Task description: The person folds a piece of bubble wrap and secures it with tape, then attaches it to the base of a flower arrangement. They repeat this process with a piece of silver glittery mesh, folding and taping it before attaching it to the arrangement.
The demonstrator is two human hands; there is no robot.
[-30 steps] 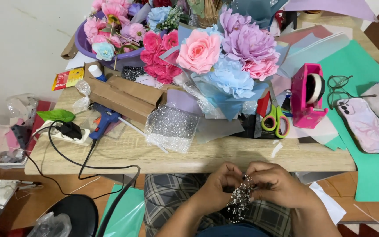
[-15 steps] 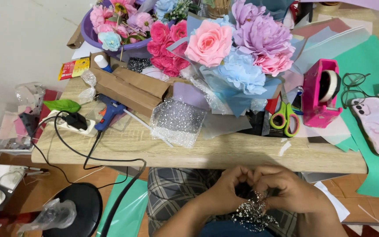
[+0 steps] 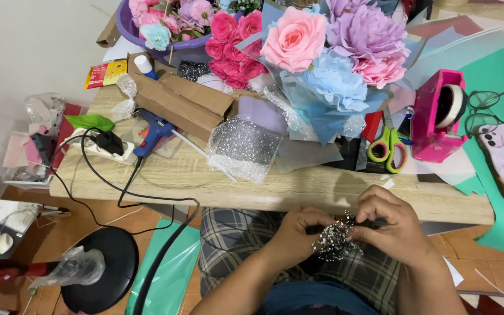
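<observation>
1. Since half a second ago, both hands have risen nearer the worktop (image 3: 298,192) edge, mesh bunched tighter.
2. Left hand (image 3: 296,236) and right hand (image 3: 393,224): fingers pinched closed on the sparkly black mesh (image 3: 335,239), held over my lap.
3. Glue gun (image 3: 151,133) and green scissors (image 3: 386,150) lie on the worktop, well apart from my hands.

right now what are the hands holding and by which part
Both hold one small bunched piece of black sparkly mesh: the left hand pinches its left side, the right hand its upper right edge, above the lap.
</observation>
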